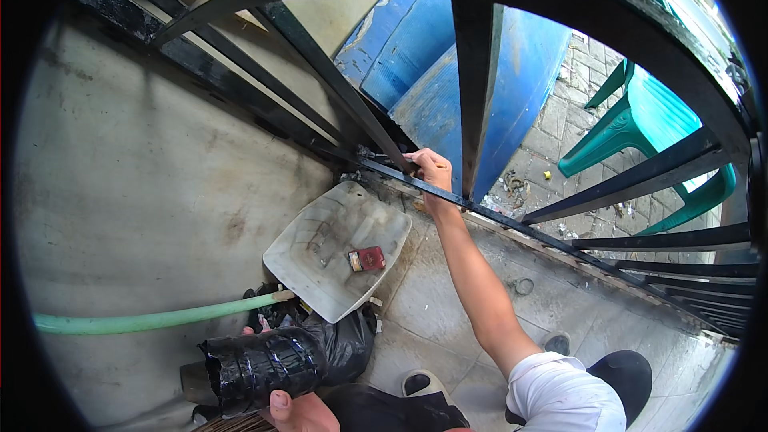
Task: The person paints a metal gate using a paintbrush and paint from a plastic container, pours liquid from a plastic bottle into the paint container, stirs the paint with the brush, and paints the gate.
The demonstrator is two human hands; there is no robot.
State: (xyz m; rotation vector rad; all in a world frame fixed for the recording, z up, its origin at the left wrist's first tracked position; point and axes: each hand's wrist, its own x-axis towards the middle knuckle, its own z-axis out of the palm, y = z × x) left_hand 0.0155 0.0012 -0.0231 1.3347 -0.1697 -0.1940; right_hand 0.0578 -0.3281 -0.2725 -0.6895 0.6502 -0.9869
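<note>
My right hand (pixel 433 169) reaches to the lower rail of a black metal gate (pixel 468 102). Its fingers grip a slim tool (pixel 384 158), perhaps a paintbrush, whose dark end lies along the rail near the corner by the wall. A bar and the fingers partly hide the tool. Low in the view, my left hand (pixel 303 413) holds a black-coated, ribbed plastic container (pixel 270 366) with a jagged cut rim. The thumb shows on the near side, and fingertips peek out at the far side. What is inside the container cannot be seen.
A dirty white dustpan (pixel 327 222) holds a red cigarette pack (pixel 367 259). Beside it are a green pole (pixel 162 317) and a black plastic bag (pixel 348 342). Beyond the gate stand blue panels (pixel 516 90) and a green plastic chair (pixel 654 108). Slippers (pixel 558 343) rest on the tiles.
</note>
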